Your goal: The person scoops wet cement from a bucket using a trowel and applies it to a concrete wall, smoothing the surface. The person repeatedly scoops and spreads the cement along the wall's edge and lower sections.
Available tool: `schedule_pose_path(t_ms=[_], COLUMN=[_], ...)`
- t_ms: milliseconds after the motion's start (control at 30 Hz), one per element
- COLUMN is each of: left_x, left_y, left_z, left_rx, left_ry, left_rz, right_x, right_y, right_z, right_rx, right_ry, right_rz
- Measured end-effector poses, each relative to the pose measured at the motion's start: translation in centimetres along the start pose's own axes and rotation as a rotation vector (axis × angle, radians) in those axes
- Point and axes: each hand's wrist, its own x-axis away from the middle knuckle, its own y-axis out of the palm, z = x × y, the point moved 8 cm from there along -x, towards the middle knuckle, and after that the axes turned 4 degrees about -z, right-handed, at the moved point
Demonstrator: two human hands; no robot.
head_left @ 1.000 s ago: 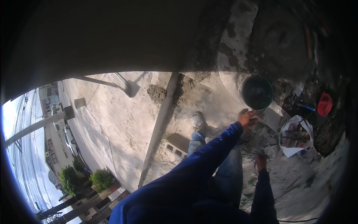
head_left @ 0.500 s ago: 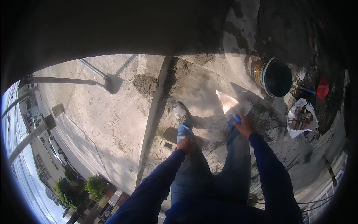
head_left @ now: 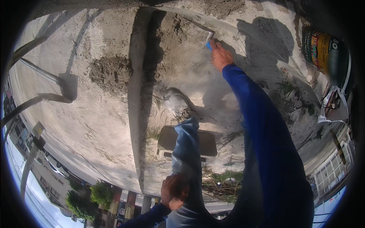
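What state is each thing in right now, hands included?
Right hand: stretched forward, gripping a trowel.
Trowel: blade against the mortar, blue handle in the fist.
Left hand: resting on the bent knee, holding nothing.
Bucket: tipped toward the camera, contents not visible.
Block: lying flat under the leg.
Mortar heap: loose pile beside the ridge.
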Motion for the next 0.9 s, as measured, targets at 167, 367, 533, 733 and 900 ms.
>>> schedule_pose_path(t_ms=[167, 367, 533, 733, 900], left_x=[1.9, 3.3, 4.5, 6.3, 5.6], left_y=[1.2, 3.1, 4.7, 7.3, 6.9], left_z=[-0.6, 0.2, 1.2, 0.9, 1.5], left_rx=[0.052, 0.206, 0.153, 0.232, 0.233], left_ry=[-0.041, -0.159, -0.160, -0.214, -0.180], left_rz=[0.035, 0.166, 0.247, 0.313, 0.343], right_x=[8.2, 8.6, 14.0, 16.6, 11.0], right_y=[8.2, 6.0, 15.6, 15.6, 14.9], right_z=[1.4, 1.2, -5.2, -13.8, -15.2], right_rx=[-0.009, -0.179, -0.250, -0.270, -0.225], right_ry=[-0.141, -0.168, -0.220, -0.393, -0.352], right_rz=[-0.252, 0.078, -0.114, -0.280, -0.042])
